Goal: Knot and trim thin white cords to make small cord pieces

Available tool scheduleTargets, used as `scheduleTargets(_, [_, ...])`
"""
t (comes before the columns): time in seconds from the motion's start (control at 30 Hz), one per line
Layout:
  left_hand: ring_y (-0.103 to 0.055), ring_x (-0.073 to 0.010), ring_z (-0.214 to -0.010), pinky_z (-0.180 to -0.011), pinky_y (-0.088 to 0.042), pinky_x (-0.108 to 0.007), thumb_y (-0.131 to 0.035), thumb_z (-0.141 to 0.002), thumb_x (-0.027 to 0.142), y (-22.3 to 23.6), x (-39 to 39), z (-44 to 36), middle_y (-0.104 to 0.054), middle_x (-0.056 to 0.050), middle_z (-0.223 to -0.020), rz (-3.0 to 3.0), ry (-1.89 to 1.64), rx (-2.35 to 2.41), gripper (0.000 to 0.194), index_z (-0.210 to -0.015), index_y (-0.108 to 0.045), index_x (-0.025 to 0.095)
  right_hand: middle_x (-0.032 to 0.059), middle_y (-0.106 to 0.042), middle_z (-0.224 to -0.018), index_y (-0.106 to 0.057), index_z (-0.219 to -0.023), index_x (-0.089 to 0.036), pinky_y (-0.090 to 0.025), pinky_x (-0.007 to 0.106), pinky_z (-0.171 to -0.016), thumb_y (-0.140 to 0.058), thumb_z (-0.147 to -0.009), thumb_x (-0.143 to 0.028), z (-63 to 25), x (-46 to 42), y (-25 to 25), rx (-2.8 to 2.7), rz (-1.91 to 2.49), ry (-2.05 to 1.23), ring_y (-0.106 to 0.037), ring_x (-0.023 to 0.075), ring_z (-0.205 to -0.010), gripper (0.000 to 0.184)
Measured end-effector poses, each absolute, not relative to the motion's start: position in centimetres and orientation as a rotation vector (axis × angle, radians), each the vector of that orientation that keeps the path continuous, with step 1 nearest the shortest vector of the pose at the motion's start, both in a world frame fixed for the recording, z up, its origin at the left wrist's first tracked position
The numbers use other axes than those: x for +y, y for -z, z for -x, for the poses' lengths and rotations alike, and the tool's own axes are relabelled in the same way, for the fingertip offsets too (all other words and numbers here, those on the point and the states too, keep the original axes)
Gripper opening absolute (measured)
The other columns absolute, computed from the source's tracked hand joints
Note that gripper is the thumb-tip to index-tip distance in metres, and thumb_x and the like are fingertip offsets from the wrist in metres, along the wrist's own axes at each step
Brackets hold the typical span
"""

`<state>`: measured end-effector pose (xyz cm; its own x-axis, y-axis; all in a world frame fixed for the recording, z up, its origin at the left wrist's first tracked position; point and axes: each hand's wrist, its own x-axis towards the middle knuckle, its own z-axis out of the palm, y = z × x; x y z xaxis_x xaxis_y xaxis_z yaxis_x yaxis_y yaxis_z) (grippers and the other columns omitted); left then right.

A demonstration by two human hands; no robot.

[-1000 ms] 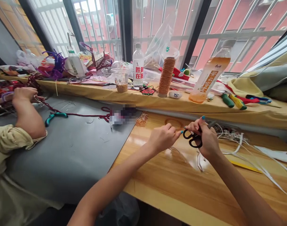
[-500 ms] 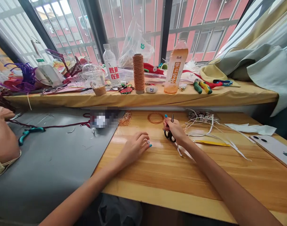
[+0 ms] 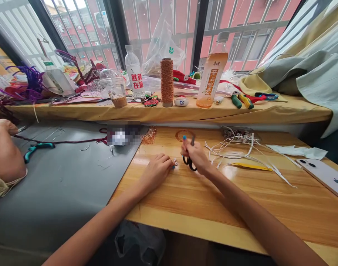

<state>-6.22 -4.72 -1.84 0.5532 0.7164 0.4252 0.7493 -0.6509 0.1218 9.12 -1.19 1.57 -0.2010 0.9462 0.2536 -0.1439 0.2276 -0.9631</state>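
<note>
My left hand [image 3: 158, 169] rests low over the wooden table with its fingers pinched together. From its fingertips pokes a small white knotted piece of cord [image 3: 175, 162], mostly hidden by the fingers. Just to the right, my right hand [image 3: 197, 155] is wrapped round a pair of scissors with black handles [image 3: 189, 162]. The dark blades point up and away from me, apart from the white piece. Behind the right hand lies a coil of copper-coloured wire [image 3: 181, 135]. Loose white cords [image 3: 227, 150] spread to its right.
Yellow tweezers [image 3: 249, 167] and a white phone [image 3: 325, 176] lie at right, near a clear box of small parts [image 3: 238, 134]. A thread spool [image 3: 166, 83] and a tea bottle [image 3: 212, 72] stand on the ledge. At far left, another person's arm [image 3: 5, 155] is near teal pliers [image 3: 38, 149].
My right hand has moved left with the scissors, closer to my left hand. My left fingers have turned down and closed more. The white strip under my right hand no longer shows there.
</note>
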Motion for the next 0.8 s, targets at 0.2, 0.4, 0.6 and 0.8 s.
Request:
scheduleTargets(0.2, [-0.047, -0.0163, -0.078, -0.069, -0.04, -0.028, -0.038, -0.083, 0.016, 2.2, -4.4, 6.4, -0.057, -0.005, -0.08, 2.728, 0.661, -1.304, 0.019, -0.079, -0.057, 0.016, -0.0079, -0.024, -0.045, -0.031, -0.051, -0.019, -0.016, 0.022, -0.039, -0.044, -0.07, -0.061, -7.5, -1.7, -1.4, -1.437, 0.821, -1.255, -0.02, 0.0051, -0.039, 0.048])
scheduleTargets(0.4, [-0.048, -0.0157, -0.077, -0.068, -0.04, -0.027, -0.038, -0.082, 0.013, 2.5, -4.1, 6.4, -0.056, -0.006, -0.078, 2.776, 0.711, -1.324, 0.02, -0.077, -0.057, 0.015, -0.0069, -0.025, -0.046, -0.03, -0.05, -0.019, -0.016, 0.022, -0.039, -0.038, -0.07, -0.065, -7.0, -2.0, -1.2, -1.518, 0.848, -1.209, -0.021, 0.0058, -0.041, 0.05])
scheduleTargets(0.6, [-0.047, -0.0155, -0.077, -0.069, -0.041, -0.026, -0.037, -0.082, 0.013, 2.5, -4.1, 6.2, -0.056, -0.005, -0.078, 2.791, 0.761, -1.319, 0.021, -0.077, -0.057, 0.015, -0.0069, -0.025, -0.047, -0.029, -0.051, -0.02, -0.017, 0.022, -0.039, -0.042, -0.072, -0.06, -6.3, -1.9, -1.9, -1.531, 0.838, -1.181, -0.021, 0.0057, -0.041, 0.047])
scheduleTargets(0.8, [-0.047, -0.0158, -0.078, -0.07, -0.041, -0.027, -0.037, -0.082, 0.012, 2.3, -4.2, 6.1, -0.056, -0.005, -0.08, 2.782, 0.756, -1.32, 0.021, -0.076, -0.056, 0.015, -0.0066, -0.025, -0.047, -0.029, -0.051, -0.02, -0.018, 0.022, -0.039, -0.041, -0.073, -0.059, -6.1, -1.8, -1.8, -1.55, 0.874, -1.152, -0.021, 0.006, -0.041, 0.046])
